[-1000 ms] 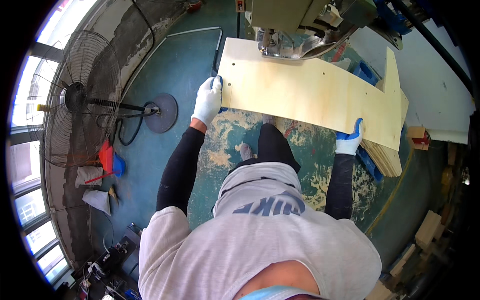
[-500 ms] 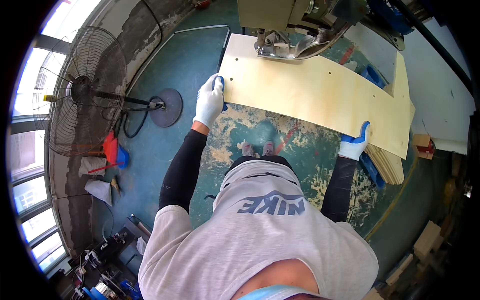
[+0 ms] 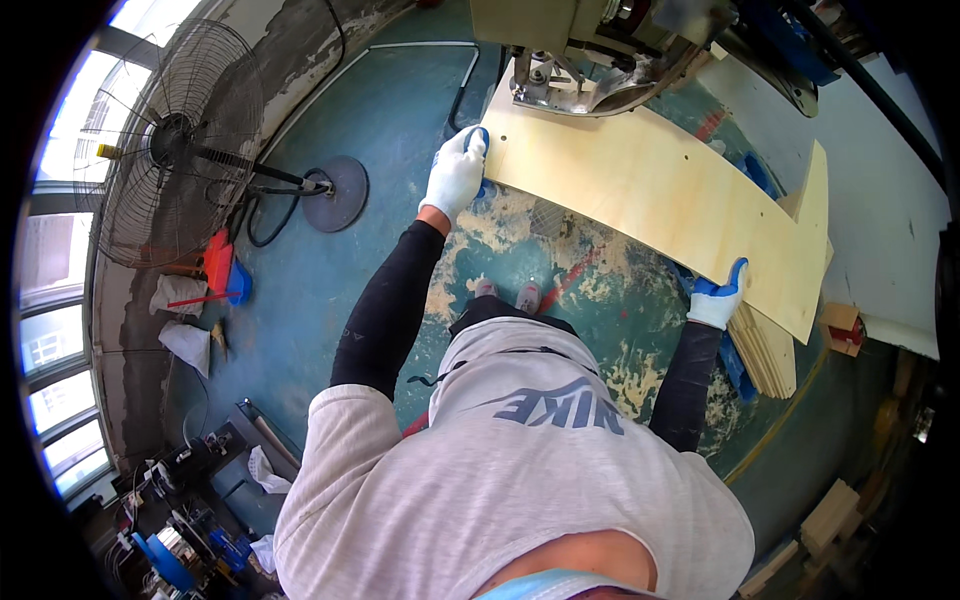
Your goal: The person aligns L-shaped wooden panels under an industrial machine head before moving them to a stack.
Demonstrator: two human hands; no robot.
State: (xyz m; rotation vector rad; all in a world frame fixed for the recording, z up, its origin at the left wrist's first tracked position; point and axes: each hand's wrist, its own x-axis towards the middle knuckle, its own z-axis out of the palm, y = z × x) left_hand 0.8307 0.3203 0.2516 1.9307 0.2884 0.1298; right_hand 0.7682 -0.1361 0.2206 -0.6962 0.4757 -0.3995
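Observation:
A large pale plywood panel (image 3: pixel 610 170), with a few small dark holes and an upturned arm at its right end, lies partly under the metal foot (image 3: pixel 555 95) of a machine. My left hand (image 3: pixel 456 178), in a white glove with blue palm, is closed on the panel's left end, thumb on top. My right hand (image 3: pixel 716 298), gloved alike, grips the near edge towards the right, its blue thumb over the top face. The fingers of both hands are largely hidden below the panel.
The machine's body (image 3: pixel 545 25) fills the top. A stack of plywood pieces (image 3: pixel 762 355) sits beneath the panel's right end. At left stands a fan (image 3: pixel 172 140) on a round base (image 3: pixel 336 196). A small open carton (image 3: pixel 843 330) is at right, a dustpan (image 3: pixel 240 283) at left.
The panel has shifted to the right under the machine's foot, both hands moving with it. My left hand has also gone slightly farther away. The grips look the same.

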